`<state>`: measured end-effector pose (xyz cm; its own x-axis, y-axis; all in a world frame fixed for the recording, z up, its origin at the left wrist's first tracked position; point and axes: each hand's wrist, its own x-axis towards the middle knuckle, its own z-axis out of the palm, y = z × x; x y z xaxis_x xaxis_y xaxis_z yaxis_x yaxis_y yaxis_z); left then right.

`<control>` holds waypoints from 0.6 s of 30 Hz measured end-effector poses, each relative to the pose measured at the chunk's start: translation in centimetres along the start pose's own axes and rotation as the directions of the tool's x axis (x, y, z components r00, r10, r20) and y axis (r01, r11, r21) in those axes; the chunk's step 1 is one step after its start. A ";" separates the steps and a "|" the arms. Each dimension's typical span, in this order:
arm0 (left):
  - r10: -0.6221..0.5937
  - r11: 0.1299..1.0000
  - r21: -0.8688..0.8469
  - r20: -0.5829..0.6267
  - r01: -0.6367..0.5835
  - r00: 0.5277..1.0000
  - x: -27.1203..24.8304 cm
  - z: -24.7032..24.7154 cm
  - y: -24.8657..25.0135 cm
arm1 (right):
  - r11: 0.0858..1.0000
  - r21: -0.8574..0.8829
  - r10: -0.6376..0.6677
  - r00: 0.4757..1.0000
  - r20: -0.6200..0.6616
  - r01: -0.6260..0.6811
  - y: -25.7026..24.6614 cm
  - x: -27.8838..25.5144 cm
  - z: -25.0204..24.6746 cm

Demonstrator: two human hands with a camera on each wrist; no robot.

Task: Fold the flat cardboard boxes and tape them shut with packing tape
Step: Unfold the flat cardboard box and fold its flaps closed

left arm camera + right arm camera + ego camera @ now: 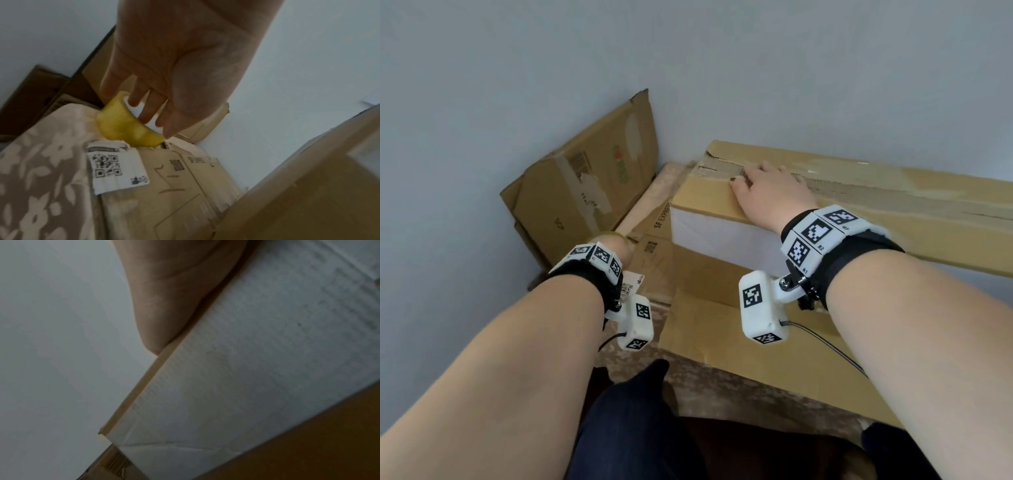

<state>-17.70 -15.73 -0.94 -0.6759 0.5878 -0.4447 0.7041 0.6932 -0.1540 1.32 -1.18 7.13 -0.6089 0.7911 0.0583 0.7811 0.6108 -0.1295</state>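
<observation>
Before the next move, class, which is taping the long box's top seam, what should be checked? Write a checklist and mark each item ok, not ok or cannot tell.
1. Roll of yellowish packing tape in hand: ok, the left hand has fingers through its white core.
2. Long brown cardboard box steadied: ok, the right hand lies flat on its top.
3. Top flaps closed: ok near the hand; the far end is out of view.
4. Seam surface sound: not ok, the torn strip shows bare corrugation.
5. Free tape end found: cannot tell.
6. Flattened brown boxes out of the way: ok, they lean against the wall.
</observation>
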 end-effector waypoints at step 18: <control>0.016 0.998 0.061 -0.043 -0.013 0.999 5.0 1.5 -0.8 | 1.000 0.019 0.004 1.000 -0.021 -0.004 -0.3 -0.1 0.4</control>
<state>-21.30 -13.96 -4.36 -0.6736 0.6161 -0.4083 0.7248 0.6587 -0.2019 1.09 -1.40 6.72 -0.6028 0.7940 0.0789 0.7805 0.6073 -0.1484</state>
